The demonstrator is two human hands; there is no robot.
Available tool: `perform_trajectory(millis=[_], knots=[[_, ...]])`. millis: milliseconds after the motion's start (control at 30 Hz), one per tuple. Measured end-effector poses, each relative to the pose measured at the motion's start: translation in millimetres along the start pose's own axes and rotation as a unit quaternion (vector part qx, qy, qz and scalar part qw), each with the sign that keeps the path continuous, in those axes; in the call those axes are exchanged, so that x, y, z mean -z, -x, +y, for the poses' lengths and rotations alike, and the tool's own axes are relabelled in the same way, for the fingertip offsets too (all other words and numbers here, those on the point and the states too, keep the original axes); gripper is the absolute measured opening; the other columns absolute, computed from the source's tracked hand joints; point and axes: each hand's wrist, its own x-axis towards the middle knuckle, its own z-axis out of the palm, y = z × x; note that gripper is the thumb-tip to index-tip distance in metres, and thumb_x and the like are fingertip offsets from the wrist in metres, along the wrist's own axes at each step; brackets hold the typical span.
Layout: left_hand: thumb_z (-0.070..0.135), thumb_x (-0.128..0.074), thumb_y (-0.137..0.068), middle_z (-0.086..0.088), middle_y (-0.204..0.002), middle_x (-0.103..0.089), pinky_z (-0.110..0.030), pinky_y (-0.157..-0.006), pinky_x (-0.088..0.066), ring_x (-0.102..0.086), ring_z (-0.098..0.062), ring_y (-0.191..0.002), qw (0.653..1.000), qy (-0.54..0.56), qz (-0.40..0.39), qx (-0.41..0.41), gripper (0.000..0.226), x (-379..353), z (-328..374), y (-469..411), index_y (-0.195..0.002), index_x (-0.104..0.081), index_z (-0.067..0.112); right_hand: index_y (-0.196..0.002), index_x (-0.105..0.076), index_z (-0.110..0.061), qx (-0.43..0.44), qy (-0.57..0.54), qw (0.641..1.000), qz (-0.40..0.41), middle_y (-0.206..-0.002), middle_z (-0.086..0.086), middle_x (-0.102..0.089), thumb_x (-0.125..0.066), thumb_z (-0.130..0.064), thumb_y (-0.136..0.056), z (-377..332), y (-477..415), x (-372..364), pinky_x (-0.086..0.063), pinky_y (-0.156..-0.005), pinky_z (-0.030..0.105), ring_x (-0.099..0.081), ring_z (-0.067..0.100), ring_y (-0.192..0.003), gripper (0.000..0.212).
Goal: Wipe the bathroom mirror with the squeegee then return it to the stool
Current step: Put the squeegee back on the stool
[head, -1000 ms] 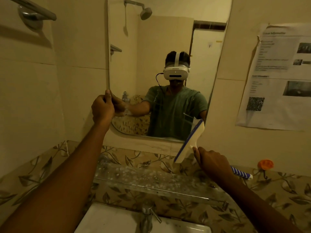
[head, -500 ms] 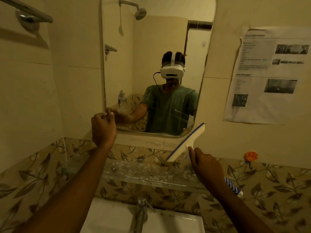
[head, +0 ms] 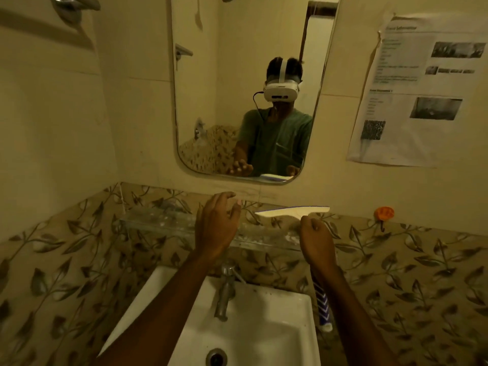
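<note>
Cream tiled walls [head: 79,114] rise over a leaf-patterned band [head: 66,260] with a mirror [head: 211,88], a white sink [head: 264,326] and a tap [head: 224,289] below. Right hand [head: 315,241] is clamped on the squeegee [head: 293,211], level beneath the mirror; left hand [head: 215,224] has fingers spread, holding nothing.

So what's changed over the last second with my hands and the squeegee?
The left hand let go of the mirror edge, dropped below it and opened, fingers spread. The right hand lowered the squeegee off the glass, and its blade swung from steeply tilted to nearly level above the glass shelf. The right hand's grip on the handle is unchanged; the notice and orange hook stayed put.
</note>
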Motion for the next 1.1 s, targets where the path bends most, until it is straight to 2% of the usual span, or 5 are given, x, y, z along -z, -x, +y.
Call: perform_trajectory(millis=[167, 300, 433, 633, 1100], knots=[[0.039, -0.044, -0.098, 0.002, -0.121, -0.061, -0.038, -0.093, -0.041, -0.055, -0.019, -0.112, 0.998, -0.031, -0.052, -0.029, 0.031, 7, 19, 60, -0.119, -0.057, 0.021, -0.073, -0.045, -0.013, -0.047, -0.080, 0.996, -0.006, -0.058, 0.001, -0.036, -0.040, -0.028, -0.093, 9, 61, 24, -0.026, -0.052, 0.030, -0.029, 0.015, -0.048, 0.025], [0.038, -0.045, -0.098, 0.001, -0.123, -0.060, -0.040, -0.093, -0.046, -0.056, -0.020, -0.112, 0.995, -0.005, -0.085, -0.051, 0.030, 14, 31, 119, -0.120, -0.056, 0.020, -0.081, -0.060, -0.004, -0.102, -0.094, 0.990, 0.014, -0.067, 0.003, -0.048, -0.043, -0.024, -0.093, 26, 114, 48, -0.030, -0.040, 0.023, -0.039, 0.016, -0.049, 0.029], [0.035, -0.047, -0.098, 0.003, -0.125, -0.061, -0.040, -0.095, -0.042, -0.056, -0.021, -0.115, 0.992, -0.012, -0.108, -0.057, 0.028, 14, 47, 178, -0.120, -0.058, 0.021, -0.087, -0.059, 0.006, -0.101, -0.059, 0.992, 0.044, -0.066, 0.011, -0.049, -0.046, -0.026, -0.090, 50, 155, 74, -0.035, -0.055, 0.033, -0.045, 0.022, -0.058, 0.035], [0.042, -0.046, -0.097, -0.004, -0.133, -0.059, -0.041, -0.102, -0.039, -0.047, -0.024, -0.131, 0.988, -0.044, -0.133, -0.062, 0.043, 7, 92, 244, -0.128, -0.058, 0.015, -0.062, -0.049, -0.012, -0.113, -0.058, 0.990, 0.068, -0.049, -0.008, -0.043, -0.051, -0.023, -0.089, 95, 194, 129, -0.033, -0.052, 0.029, -0.040, 0.010, -0.047, 0.029], [0.051, -0.037, -0.098, -0.002, -0.150, -0.040, -0.040, -0.113, -0.024, -0.027, -0.018, -0.143, 0.962, -0.020, -0.273, 0.005, 0.056, -145, 255, 415, -0.143, -0.042, 0.019, -0.091, -0.063, -0.011, -0.240, 0.045, 0.970, 0.005, -0.090, 0.012, -0.064, -0.045, -0.030, -0.099, 306, 198, 310, -0.052, -0.081, 0.044, -0.062, 0.032, -0.089, 0.027]])
